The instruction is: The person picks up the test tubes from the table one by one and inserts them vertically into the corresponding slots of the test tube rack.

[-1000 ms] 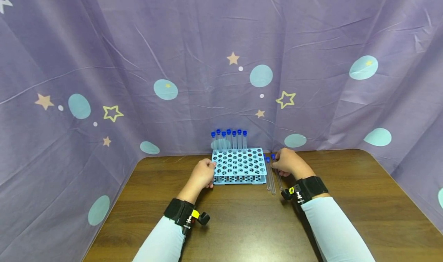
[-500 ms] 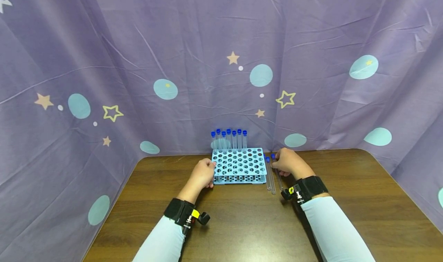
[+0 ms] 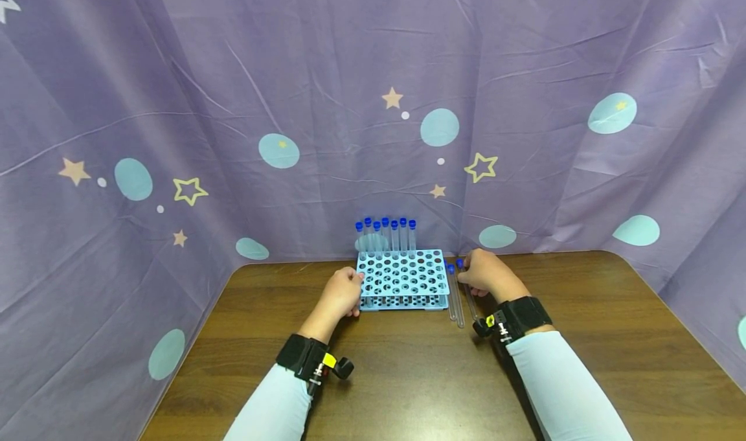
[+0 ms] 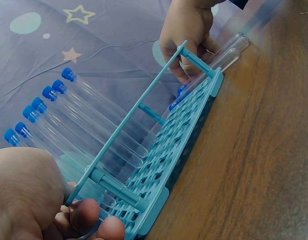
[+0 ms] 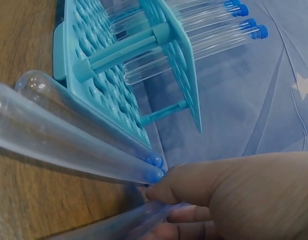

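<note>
A light-blue test tube rack (image 3: pixel 405 295) stands on the table, with several blue-capped test tubes (image 3: pixel 394 237) upright along its back rows. My left hand (image 3: pixel 342 291) grips the rack's left end, thumb on the top plate and fingers curled below in the left wrist view. To the right of the rack, my right hand (image 3: pixel 488 274) pinches a clear test tube (image 3: pixel 469 304) close to its blue cap. That tube slants down toward the table, and its cap end is partly hidden by the fingers in the right wrist view. Two more capped tubes (image 5: pixel 69 135) lie between this hand and the rack.
Behind the brown wooden table (image 3: pixel 402 376) hangs a purple curtain (image 3: pixel 350 104) with stars and blue dots, close to the rack's back. Each wrist wears a black strap (image 3: pixel 303 357) with a small camera.
</note>
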`<state>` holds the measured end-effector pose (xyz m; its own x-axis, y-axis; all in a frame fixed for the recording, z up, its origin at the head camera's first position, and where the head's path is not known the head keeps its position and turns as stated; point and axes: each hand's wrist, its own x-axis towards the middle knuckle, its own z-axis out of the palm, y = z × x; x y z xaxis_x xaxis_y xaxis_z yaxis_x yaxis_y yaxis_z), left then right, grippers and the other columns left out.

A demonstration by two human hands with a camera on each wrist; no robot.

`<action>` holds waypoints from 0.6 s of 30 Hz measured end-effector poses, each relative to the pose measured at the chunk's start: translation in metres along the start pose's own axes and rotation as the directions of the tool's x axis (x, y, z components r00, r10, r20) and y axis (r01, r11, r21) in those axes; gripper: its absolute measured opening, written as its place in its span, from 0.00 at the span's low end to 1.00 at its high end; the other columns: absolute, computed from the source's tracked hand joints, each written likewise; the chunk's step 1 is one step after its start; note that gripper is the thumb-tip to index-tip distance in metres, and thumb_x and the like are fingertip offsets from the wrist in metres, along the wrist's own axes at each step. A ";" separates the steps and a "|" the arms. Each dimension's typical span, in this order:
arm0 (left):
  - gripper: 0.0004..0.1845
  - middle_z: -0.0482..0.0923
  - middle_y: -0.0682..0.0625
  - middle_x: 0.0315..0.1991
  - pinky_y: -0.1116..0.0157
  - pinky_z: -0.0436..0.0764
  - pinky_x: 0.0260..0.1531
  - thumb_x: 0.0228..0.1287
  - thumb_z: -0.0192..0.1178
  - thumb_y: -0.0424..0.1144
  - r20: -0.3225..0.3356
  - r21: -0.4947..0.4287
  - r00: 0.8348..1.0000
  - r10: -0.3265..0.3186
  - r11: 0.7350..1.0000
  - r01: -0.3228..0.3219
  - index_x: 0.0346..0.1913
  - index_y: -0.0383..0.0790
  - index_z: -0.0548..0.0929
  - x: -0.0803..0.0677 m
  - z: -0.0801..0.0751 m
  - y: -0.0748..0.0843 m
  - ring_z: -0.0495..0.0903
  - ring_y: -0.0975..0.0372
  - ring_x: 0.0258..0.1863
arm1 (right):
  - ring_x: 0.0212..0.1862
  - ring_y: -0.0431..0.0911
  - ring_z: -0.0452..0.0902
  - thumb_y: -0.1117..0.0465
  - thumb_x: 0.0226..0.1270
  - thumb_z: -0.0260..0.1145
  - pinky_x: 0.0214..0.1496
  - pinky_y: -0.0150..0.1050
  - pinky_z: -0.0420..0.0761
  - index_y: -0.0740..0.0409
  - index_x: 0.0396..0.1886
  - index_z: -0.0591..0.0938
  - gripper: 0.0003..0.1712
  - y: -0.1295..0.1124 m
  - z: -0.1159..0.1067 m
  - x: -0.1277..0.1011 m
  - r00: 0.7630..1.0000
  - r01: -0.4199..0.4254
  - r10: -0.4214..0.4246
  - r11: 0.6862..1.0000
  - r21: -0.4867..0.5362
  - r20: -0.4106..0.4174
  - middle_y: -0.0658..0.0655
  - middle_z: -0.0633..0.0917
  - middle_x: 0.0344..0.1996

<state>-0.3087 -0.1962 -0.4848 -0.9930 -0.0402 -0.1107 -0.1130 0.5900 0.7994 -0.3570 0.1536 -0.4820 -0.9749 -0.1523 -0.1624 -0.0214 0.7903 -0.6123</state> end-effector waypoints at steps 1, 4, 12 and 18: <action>0.18 0.76 0.47 0.19 0.66 0.77 0.13 0.94 0.51 0.45 0.000 0.001 1.000 0.001 1.000 -0.001 0.44 0.37 0.79 0.000 0.000 0.000 0.79 0.57 0.13 | 0.24 0.47 0.88 0.62 0.74 0.74 0.27 0.41 0.92 0.77 0.63 0.80 0.27 0.000 0.000 0.000 1.000 0.001 -0.001 1.000 -0.004 -0.003 0.59 0.88 0.23; 0.18 0.76 0.47 0.20 0.66 0.77 0.13 0.94 0.51 0.45 0.000 0.003 1.000 0.000 1.000 0.000 0.43 0.37 0.79 0.000 0.000 -0.001 0.79 0.57 0.13 | 0.23 0.47 0.88 0.61 0.74 0.74 0.26 0.40 0.91 0.76 0.61 0.81 0.26 0.000 -0.001 -0.002 1.000 0.011 -0.011 1.000 -0.009 -0.017 0.59 0.88 0.23; 0.17 0.76 0.47 0.20 0.66 0.77 0.13 0.94 0.51 0.45 0.002 0.004 1.000 -0.003 1.000 0.003 0.44 0.37 0.79 0.000 0.001 -0.001 0.79 0.57 0.13 | 0.22 0.47 0.85 0.60 0.72 0.74 0.25 0.39 0.87 0.69 0.54 0.82 0.19 0.001 -0.003 0.000 0.998 0.037 -0.037 0.999 -0.007 -0.049 0.57 0.87 0.19; 0.17 0.76 0.47 0.20 0.66 0.77 0.14 0.94 0.50 0.45 0.005 0.002 1.000 0.001 1.000 -0.001 0.44 0.37 0.79 -0.001 0.000 -0.001 0.79 0.57 0.14 | 0.22 0.46 0.83 0.58 0.73 0.74 0.26 0.39 0.83 0.69 0.59 0.82 0.23 0.001 -0.006 -0.001 0.996 0.056 -0.058 0.998 -0.024 -0.072 0.55 0.86 0.19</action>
<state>-0.3080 -0.1964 -0.4856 -0.9930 -0.0354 -0.1131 -0.1120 0.5919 0.7982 -0.3578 0.1579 -0.4772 -0.9855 -0.1544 -0.0708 -0.0813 0.7946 -0.6016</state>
